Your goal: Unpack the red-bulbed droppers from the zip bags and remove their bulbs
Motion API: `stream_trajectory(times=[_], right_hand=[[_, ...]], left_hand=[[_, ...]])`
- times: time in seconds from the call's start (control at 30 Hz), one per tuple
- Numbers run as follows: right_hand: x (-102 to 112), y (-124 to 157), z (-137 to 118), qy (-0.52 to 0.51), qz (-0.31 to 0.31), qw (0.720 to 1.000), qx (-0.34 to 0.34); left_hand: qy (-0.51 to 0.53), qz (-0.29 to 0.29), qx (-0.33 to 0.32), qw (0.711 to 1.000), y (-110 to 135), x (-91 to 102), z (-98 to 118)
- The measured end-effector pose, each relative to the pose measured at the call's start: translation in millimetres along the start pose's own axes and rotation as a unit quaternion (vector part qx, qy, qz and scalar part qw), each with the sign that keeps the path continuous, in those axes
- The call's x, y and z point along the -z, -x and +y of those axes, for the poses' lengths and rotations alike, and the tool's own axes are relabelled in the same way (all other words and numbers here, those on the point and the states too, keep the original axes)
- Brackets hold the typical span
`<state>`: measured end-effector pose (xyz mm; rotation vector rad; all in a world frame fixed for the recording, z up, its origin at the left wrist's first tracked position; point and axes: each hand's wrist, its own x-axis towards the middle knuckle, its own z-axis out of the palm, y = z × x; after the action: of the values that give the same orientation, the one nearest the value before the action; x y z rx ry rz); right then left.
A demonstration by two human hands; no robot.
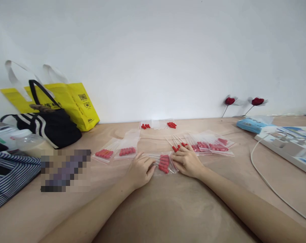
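Hands down on either side of a clear bag [172, 164]: left hand [140, 169] at its left end, fingers bent, thumb and fingertips up close; right hand [188, 162] by its right edge, fingers curled low. No flat palms, but can't tell a real pinch from a light touch in either hand.

Biggest first, then: a broad wood-toned table [153, 209], handy support for both forearms, so lean on it and steady those fingers. Off to the left, against the wall, a yellow tote bag [84, 108], well apart from the action; best left alone.

Down a size to the filled bags [130, 137] on the left, red heads in tidy rows, and to the overlapping bags [213, 135] on the right, just past the right hand. Mind that pile; easy to nudge with a careless knuckle. Farther back, near the wall, more plastic with little clumps of red heads [171, 125].

Now the small stuff, right between the hands: red heads stacked in a column inside the clear bag. Press lightly, work from the edges, go easy on the thin film. And smallest of all, loose sticks [183, 144] poking out beyond the right fingers, red ends nearest. Likely to roll, so touch gently!
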<state>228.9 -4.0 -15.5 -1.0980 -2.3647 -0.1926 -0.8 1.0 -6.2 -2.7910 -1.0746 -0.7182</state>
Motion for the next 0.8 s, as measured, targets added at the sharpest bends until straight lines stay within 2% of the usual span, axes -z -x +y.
stream_trajectory(times=[0.2, 0.47, 0.57, 0.8], right_hand=[[-2, -4, 1, -0.067, -0.059, 0.995, -0.054], [-4, -13, 0, -0.173, -0.083, 0.978, -0.088], [-1, -15, -3, -0.158, -0.097, 0.979, -0.081], [7, -24, -10, -0.059, -0.15, 0.985, -0.064]], left_hand=[[0.055, -0.032, 0.006, 0.998, -4, 0.6, -4], [0.065, -0.142, 0.043, 0.987, -3, -6.5, -5], [0.062, -0.141, 0.056, 0.987, -4, -5.2, -4], [0.062, -0.088, 0.037, 0.994, -3, -2.8, -4]])
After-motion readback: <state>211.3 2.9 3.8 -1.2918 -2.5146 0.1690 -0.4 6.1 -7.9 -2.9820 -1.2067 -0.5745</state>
